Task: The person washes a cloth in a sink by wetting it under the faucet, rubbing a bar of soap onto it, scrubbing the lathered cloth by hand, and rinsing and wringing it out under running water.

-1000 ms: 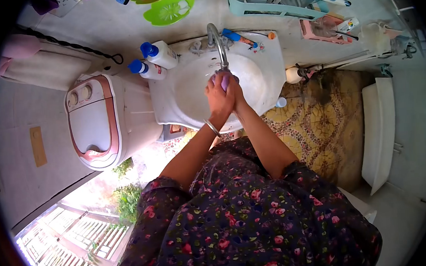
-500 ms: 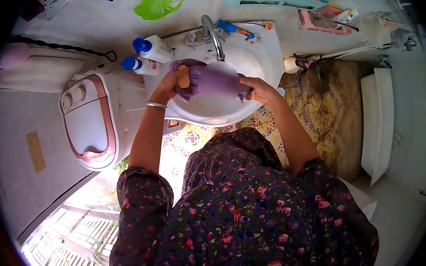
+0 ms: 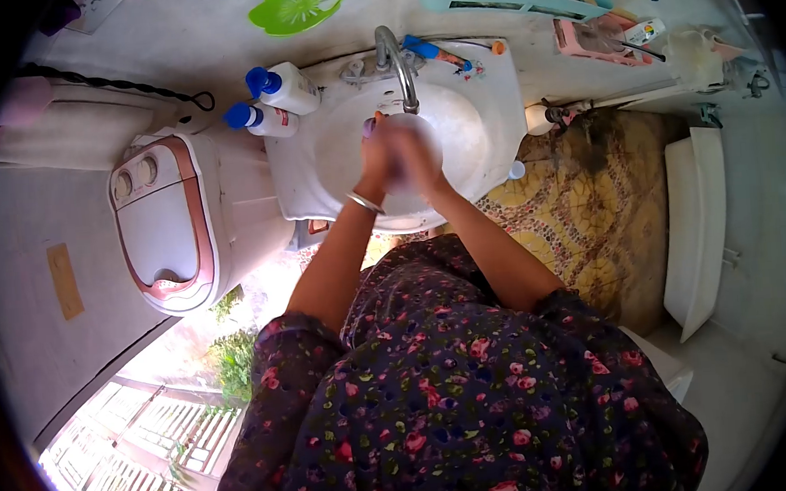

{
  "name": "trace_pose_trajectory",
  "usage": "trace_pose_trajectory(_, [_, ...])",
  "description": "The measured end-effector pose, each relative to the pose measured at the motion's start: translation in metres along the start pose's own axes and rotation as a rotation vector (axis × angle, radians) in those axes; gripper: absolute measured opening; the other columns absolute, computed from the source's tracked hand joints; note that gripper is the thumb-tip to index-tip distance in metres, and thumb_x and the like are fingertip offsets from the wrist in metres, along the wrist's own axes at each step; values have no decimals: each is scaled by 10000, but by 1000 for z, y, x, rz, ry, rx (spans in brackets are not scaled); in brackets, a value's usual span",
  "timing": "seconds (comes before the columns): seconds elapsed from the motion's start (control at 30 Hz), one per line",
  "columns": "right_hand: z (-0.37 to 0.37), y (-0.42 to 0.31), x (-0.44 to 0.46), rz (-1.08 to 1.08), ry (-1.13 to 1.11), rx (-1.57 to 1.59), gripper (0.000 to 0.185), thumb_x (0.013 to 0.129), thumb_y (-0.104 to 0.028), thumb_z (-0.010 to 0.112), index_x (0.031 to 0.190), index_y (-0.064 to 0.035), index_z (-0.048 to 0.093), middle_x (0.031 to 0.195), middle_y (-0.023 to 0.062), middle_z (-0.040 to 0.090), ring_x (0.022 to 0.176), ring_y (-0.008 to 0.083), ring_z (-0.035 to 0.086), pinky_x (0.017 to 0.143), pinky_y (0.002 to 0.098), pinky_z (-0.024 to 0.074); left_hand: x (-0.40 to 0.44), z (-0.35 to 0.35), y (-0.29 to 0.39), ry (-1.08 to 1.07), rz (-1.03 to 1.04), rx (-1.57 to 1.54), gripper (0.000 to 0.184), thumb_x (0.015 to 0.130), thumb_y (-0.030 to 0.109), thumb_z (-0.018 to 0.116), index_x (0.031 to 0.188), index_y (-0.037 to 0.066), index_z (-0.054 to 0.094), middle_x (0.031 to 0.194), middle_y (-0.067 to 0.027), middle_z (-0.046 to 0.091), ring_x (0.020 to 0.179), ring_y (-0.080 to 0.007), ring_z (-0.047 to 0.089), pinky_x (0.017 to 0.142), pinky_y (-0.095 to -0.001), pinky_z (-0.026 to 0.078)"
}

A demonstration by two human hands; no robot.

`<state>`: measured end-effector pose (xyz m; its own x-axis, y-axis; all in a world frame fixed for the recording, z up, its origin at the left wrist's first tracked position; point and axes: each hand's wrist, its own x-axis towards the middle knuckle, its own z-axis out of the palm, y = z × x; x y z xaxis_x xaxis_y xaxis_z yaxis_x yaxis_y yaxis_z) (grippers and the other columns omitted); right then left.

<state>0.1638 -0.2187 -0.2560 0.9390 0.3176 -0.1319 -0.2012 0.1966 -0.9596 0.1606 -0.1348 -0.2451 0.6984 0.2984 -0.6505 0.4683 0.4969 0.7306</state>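
Over the white sink (image 3: 472, 142), just in front of the metal faucet (image 3: 397, 65), my two hands are pressed together. My left hand (image 3: 374, 161), below a silver bangle (image 3: 365, 202), is closed on a bunched purple cloth (image 3: 369, 127); a bit of it shows beside the fingers. My right hand (image 3: 422, 164) is closed against the same bundle from the right. A round blur covers the fingers, and most of the cloth is hidden between the palms.
Two blue-topped pump bottles (image 3: 286, 87) stand at the sink's left rim, and a blue tube (image 3: 435, 54) lies behind the faucet. A washing machine (image 3: 162, 224) is at left. Wall racks (image 3: 522, 3) hang above; patterned tiles (image 3: 589, 215) cover the floor at right.
Half a second ago my hands were apart with the cloth stretched between them and an orange-brown piece in my left. They have come together, and the cloth is bunched up.
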Motion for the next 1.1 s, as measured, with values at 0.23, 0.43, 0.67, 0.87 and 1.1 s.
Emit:
trace_pose_trajectory(0.23, [-13,-3,30,244,177,51,404,931,-390,433,814,-33,580,720,58,558,637,136,532,566,296,438,-30,25,-40,150,722,342,543,904,492,490,1163,15,516,951,-72,603,840,-136,556,742,-280,460])
trace_pose_trajectory(0.43, [1,-25,0,508,100,342,316,892,-364,525,964,-61,575,828,44,589,668,117,554,592,287,483,23,-12,-30,-153,643,362,444,895,419,520,1065,8,537,968,-128,610,876,-213,601,758,-315,489])
trace_pose_trajectory(0.67, [-10,-57,-12,499,-137,742,328,859,-267,554,1084,-29,531,991,90,607,864,189,616,754,345,529,49,-39,-29,-481,662,416,362,919,340,454,1060,21,555,1003,-120,619,901,-240,616,823,-368,500])
trace_pose_trajectory(0.87, [-16,40,22,173,130,632,185,842,-128,522,1010,-53,532,909,62,584,782,151,590,677,284,508,15,-8,-24,-280,18,-471,351,934,387,448,1079,87,557,977,-87,620,845,-220,601,756,-352,515])
trace_pose_trajectory(1.1, [-112,20,39,496,-11,77,278,855,-115,551,1075,52,584,947,92,637,804,148,624,706,270,511,31,-123,-2,-300,45,366,524,807,321,672,1229,76,483,1074,-141,610,910,-231,612,777,-354,510])
